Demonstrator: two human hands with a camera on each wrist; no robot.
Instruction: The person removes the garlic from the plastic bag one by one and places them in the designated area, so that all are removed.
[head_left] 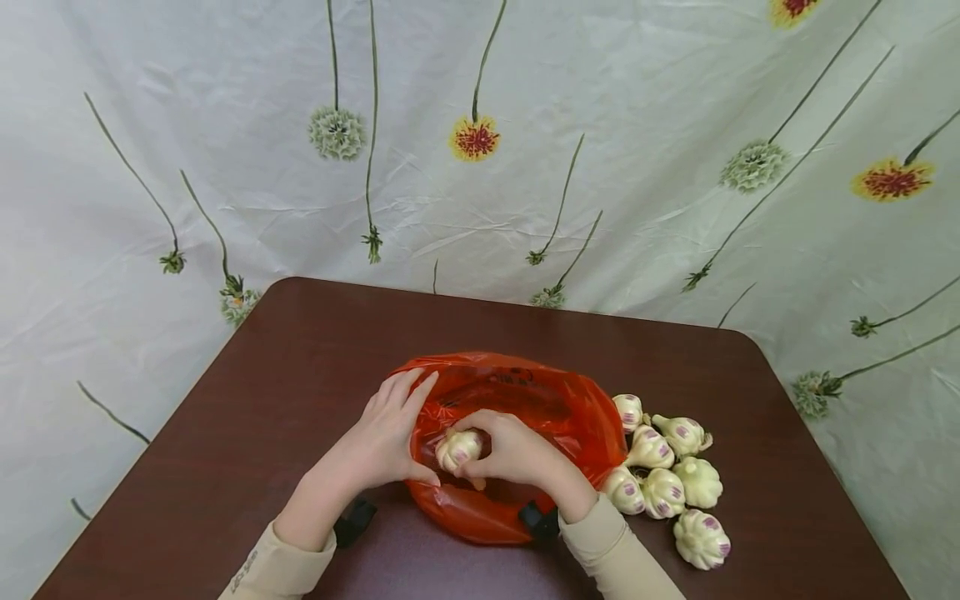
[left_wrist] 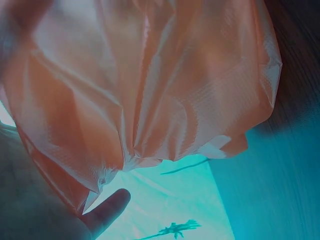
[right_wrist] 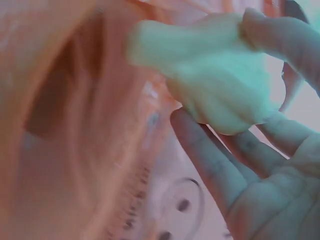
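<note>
A garlic bulb (head_left: 458, 451) is pinched between the thumb and fingers of my right hand (head_left: 517, 450), over the mouth of a red plastic bag (head_left: 592, 408). The right wrist view shows the bulb (right_wrist: 225, 75) with its stem pointing left, the thumb on one side and fingertips on the other. My left hand (head_left: 386, 433) is at the bag's left rim, fingers spread and fairly straight, thumb reaching across the near part of the rim. In the left wrist view the crinkled bag (left_wrist: 150, 90) fills most of the picture, and one fingertip (left_wrist: 112, 205) shows past its edge.
Several loose garlic bulbs (head_left: 663, 492) lie in a cluster on the brown table (head_left: 315, 358), right beside the bag. One bulb (head_left: 702, 539) sits nearer the front. Behind the table hangs a white cloth (head_left: 420, 192) printed with flowers.
</note>
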